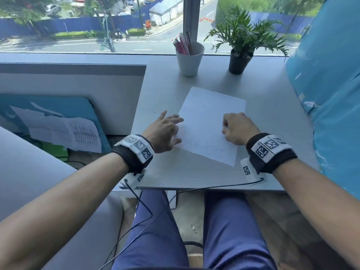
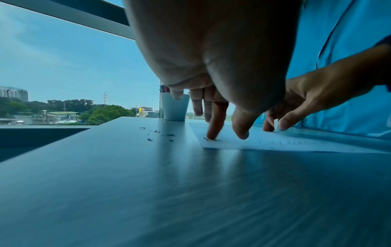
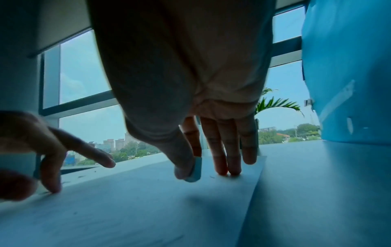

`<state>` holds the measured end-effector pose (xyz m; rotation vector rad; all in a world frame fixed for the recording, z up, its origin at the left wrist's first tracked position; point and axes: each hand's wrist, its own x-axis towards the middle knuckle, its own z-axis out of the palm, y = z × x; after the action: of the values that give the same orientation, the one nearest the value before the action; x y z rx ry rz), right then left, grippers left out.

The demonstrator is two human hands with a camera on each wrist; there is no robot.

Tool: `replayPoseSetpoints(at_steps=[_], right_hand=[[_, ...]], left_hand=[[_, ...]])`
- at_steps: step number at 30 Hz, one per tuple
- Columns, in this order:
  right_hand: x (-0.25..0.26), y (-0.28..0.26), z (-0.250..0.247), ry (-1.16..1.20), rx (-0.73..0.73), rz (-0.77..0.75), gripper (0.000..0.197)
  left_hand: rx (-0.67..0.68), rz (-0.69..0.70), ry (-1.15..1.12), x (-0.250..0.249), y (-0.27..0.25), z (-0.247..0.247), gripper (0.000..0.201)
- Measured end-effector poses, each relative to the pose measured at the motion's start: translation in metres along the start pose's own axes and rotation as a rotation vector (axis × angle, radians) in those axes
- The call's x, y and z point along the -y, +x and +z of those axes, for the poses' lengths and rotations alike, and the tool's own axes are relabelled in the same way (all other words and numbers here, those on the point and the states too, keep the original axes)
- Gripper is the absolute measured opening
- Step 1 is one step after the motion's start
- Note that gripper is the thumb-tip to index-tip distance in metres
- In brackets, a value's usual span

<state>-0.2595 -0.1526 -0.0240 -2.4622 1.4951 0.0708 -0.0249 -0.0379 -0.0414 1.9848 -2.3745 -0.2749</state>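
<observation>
A white sheet of paper (image 1: pixel 212 121) lies slanted on the grey desk (image 1: pixel 185 172). My left hand (image 1: pixel 165 131) rests at the sheet's left edge with fingers spread, and its fingertips (image 2: pixel 211 135) press down on the paper (image 2: pixel 275 143). My right hand (image 1: pixel 235 127) sits over the sheet's right half. Its thumb and forefinger pinch a small white eraser (image 3: pixel 195 170) whose lower end is at the paper (image 3: pixel 148 208). The other fingers of the right hand touch the sheet. The left wrist view shows the eraser (image 2: pixel 276 124) upright between the fingers of the right hand (image 2: pixel 306 103).
Dark crumbs (image 2: pixel 160 134) lie on the desk left of the sheet. A white cup (image 1: pixel 190 58) of pens and a potted plant (image 1: pixel 240 55) stand at the back by the window. A blue wrapped bulk (image 1: pixel 331 94) borders the right, a grey partition (image 1: pixel 78 94) the left.
</observation>
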Motion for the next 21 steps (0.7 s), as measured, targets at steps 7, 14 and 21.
replayPoseSetpoints(at_steps=[7, 14, 21], right_hand=[[0.009, 0.024, 0.003, 0.022, -0.059, -0.07, 0.012], [0.014, 0.019, -0.007, 0.213, -0.168, -0.025, 0.006], [0.005, 0.002, 0.005, 0.335, -0.116, -0.047, 0.008]], left_hand=[[0.021, 0.012, -0.233, -0.016, 0.012, -0.009, 0.029], [0.141, 0.014, -0.175, -0.022, 0.038, -0.013, 0.066], [0.272, 0.014, -0.205, -0.032, 0.051, -0.007, 0.1]])
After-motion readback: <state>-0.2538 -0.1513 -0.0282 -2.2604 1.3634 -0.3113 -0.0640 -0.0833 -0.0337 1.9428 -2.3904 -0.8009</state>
